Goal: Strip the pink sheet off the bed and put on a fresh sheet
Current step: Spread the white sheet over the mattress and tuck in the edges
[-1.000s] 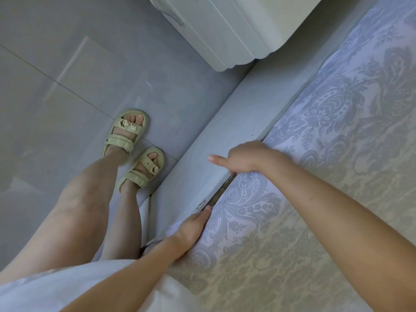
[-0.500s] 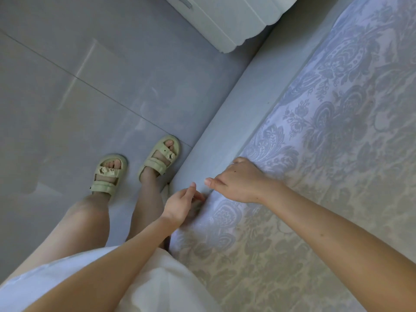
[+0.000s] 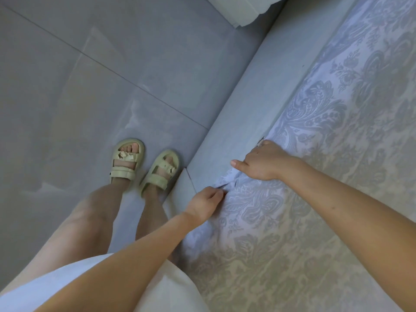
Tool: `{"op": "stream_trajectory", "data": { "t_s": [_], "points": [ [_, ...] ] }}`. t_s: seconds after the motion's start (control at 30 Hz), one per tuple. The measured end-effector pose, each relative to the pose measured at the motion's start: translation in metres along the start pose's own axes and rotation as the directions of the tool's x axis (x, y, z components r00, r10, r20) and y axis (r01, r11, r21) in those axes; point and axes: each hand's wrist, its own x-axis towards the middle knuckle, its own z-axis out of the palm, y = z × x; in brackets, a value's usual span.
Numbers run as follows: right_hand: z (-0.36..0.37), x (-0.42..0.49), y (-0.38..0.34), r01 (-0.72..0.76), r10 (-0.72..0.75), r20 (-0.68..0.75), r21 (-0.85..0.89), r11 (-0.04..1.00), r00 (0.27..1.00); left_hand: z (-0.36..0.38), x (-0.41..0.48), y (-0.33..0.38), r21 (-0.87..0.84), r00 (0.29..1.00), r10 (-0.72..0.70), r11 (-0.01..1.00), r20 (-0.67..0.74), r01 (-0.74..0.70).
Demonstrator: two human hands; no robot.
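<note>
Presently, item one: the sheet (image 3: 315, 199), woven cloth with a damask pattern of scrolls and flowers. It is reading lavender along its edge and shading to beige further in. It is lying flat over the bed and filling the right half of the frame, with its left edge running diagonally from upper right to lower centre.

Item two: the bed frame (image 3: 247, 97), a smooth, matt grey-blue side rail. It is running just beside the sheet's edge and meeting a vertical seam at its lower end.

Item three: the left hand (image 3: 206, 204), lower centre. Its fingers are curling in and pinching a small raised fold at the sheet's edge, where the cloth is bunching into soft creases.

Item four: the right hand (image 3: 265, 162), just above and right of the left, apart from it. Its thumb is pointing straight out to the left, and its fingers are bending down over the sheet's edge beside the rail. The tips are hidden, so whether they are gripping cloth cannot be told.

Item five: the floor (image 3: 112, 75), large glossy grey tiles with thin joints, is taking up the left half and lying open beside the bed.

Item six: two pale green moulded sandals (image 3: 127, 162) are standing on the tiles near the rail.

Item seven: a white cabinet (image 3: 243, 7) with a rounded corner is showing at the top edge.

Item eight: a white garment (image 3: 78, 284) is crossing the lower left.
</note>
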Motion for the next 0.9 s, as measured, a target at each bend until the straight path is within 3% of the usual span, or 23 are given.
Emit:
{"op": "stream_trajectory", "data": {
  "t_s": [0.2,0.37,0.43,0.57,0.63,0.77,0.83,0.9],
  "points": [
    [0.005,0.019,-0.025,-0.06,0.099,0.197,-0.195,0.979,0.975,0.021,-0.007,-0.014,-0.347,0.999,-0.01,0.937,0.034,0.021],
    [0.008,-0.002,-0.012,-0.114,0.114,0.209,-0.013,0.993,0.971,0.044,-0.007,-0.026,-0.409,0.964,-0.048,0.899,0.26,0.155],
    [0.007,-0.018,-0.008,-0.145,0.129,0.207,0.062,0.987,0.97,0.05,-0.003,-0.024,-0.344,0.956,-0.046,0.927,0.29,0.149],
    [0.005,-0.011,-0.015,-0.071,0.065,0.059,0.097,0.993,0.996,0.054,0.016,-0.02,-0.296,0.889,-0.155,0.906,0.432,0.302],
    [0.005,0.0,-0.019,-0.076,0.07,0.067,0.106,0.991,0.995,0.049,0.022,-0.024,-0.279,0.893,-0.165,0.912,0.418,0.3],
    [0.019,0.024,-0.028,-0.134,0.167,0.288,-0.132,0.982,0.943,0.03,0.021,-0.032,-0.209,0.906,-0.161,0.943,0.392,0.258],
    [0.024,0.037,-0.032,-0.148,0.207,0.357,-0.186,0.971,0.911,0.018,0.015,-0.036,-0.234,0.962,-0.138,0.953,0.235,0.193],
    [0.028,0.048,-0.033,-0.169,0.242,0.384,-0.212,0.962,0.891,0.013,0.011,-0.038,-0.394,0.997,-0.03,0.917,0.068,0.054]
  ]
}}
